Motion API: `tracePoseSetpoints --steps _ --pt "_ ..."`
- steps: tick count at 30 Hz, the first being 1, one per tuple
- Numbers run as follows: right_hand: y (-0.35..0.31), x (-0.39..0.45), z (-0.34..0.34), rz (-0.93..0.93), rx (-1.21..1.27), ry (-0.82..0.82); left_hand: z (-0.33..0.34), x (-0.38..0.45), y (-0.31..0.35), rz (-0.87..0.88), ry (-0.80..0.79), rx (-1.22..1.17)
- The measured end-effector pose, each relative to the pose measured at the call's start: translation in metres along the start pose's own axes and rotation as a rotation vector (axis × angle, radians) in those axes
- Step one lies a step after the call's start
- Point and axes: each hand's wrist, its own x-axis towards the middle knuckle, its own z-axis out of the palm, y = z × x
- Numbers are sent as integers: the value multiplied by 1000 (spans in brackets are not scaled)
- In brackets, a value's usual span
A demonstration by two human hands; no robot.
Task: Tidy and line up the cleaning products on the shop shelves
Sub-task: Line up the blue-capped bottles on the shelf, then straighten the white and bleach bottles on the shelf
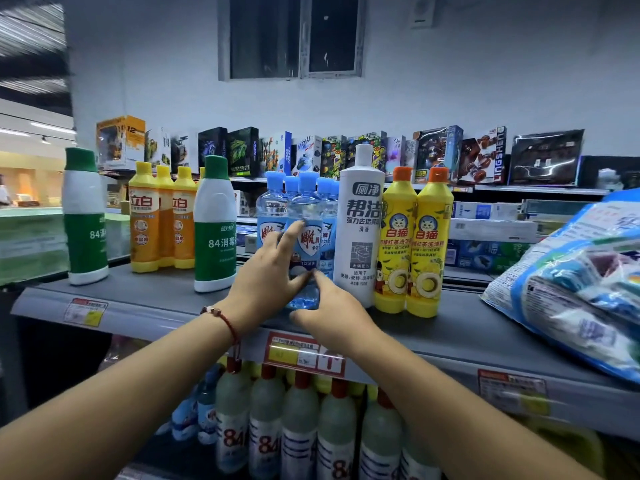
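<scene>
Both hands on the front blue bottle (304,233), clear w/ blue liquid, standing near the top shelf (145,299) front edge: left hand (266,275) wraps its side, fingers spread; right hand (332,313) cups the base. White bottle (362,223) just right, green-cap bottle (214,223) left w/ a gap. Bag (575,282) cut off at right. Lower-shelf bottles (301,431) blurry.

clear glossy plastic bottle (304,233), matt grey shelf (433,327)
</scene>
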Motion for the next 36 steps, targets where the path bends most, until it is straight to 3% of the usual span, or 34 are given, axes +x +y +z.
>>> tracePoseSetpoints --steps 5,12,18,21,26,31,36 --pt "-6 -6 -20 -37 10 -30 -4 -10 4 -46 -41 11" --pt "-24 -13 -79 -220 -354 203 -19 -2 21 30 -11 394" --pt "-38 23 -123 -348 -648 449 -32 20 42 116 56 469" --pt "-44 55 -138 -286 -714 450 -31 27 52 106 54 445" --pt "-55 92 -147 -167 -754 358 -24 29 64 56 26 391" --pt "-61 99 -152 -118 -713 390 -21 23 67 9 13 360" --pt "-62 77 -146 -246 -588 444 -20 12 60 -8 49 285"
